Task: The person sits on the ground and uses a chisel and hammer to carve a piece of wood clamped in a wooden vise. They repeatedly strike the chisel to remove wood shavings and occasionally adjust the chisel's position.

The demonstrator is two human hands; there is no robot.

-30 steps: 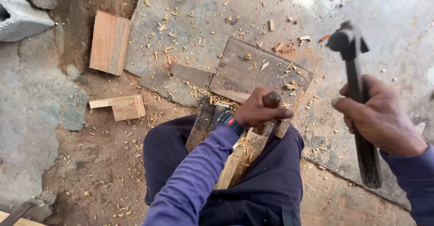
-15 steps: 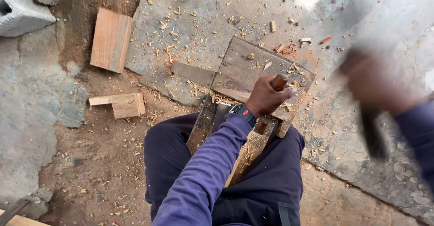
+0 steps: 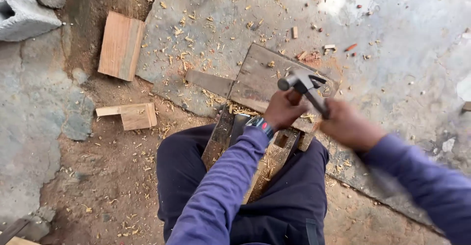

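My left hand [image 3: 280, 110] is closed around a chisel's wooden handle [image 3: 294, 97], upright over a pale wooden workpiece [image 3: 269, 165] that lies between my knees. A square hole [image 3: 281, 139] is cut in that workpiece just below the hand. My right hand [image 3: 347, 125], blurred by motion, grips a metal hammer [image 3: 300, 81]. The hammer's head sits right at the top of the chisel handle. The chisel's blade is hidden by my left hand. A dark worn board [image 3: 265, 76] lies on the ground beyond the hands.
A thick wooden block [image 3: 120, 46] lies on the dirt at upper left, a smaller block with a strip [image 3: 133, 115] nearer me. A grey concrete block [image 3: 23, 16] sits at the far left. A short dark plank [image 3: 208, 82] and wood chips [image 3: 196, 34] cover the slab.
My right hand swung the hammer down from its raised spot at the right onto the chisel handle. My left hand stayed on the chisel, shifting only slightly.
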